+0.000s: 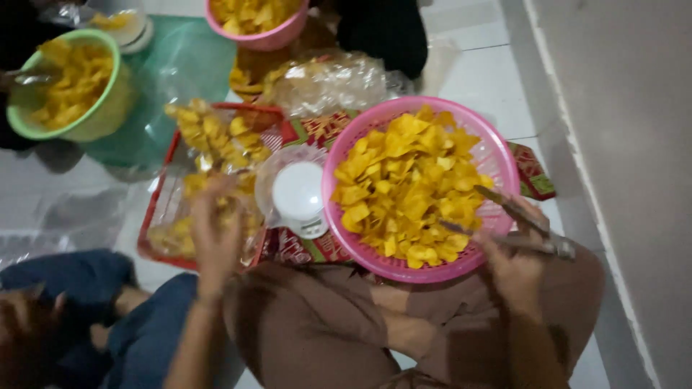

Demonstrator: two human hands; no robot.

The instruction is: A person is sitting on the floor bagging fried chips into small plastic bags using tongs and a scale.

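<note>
A pink basket (pixel 497 155) full of yellow chips (pixel 407 184) sits in front of my knees. My right hand (pixel 515 256) grips metal tongs (pixel 515 223) whose tips reach into the chips at the basket's near right side. My left hand (pixel 215 227) is raised over a clear bag of chips (pixel 209 133) lying in a red tray (pixel 155 238); it is blurred, and I cannot tell whether it holds the bag. A small white kitchen scale (pixel 298 194) stands between the tray and the pink basket.
A green bowl of chips (pixel 101 119) stands at the far left and a second pink basket (pixel 270 36) at the top. Clear plastic bags (pixel 331 79) lie beyond the scale. Another person in blue (pixel 94 310) sits at lower left. A wall (pixel 627 144) runs along the right.
</note>
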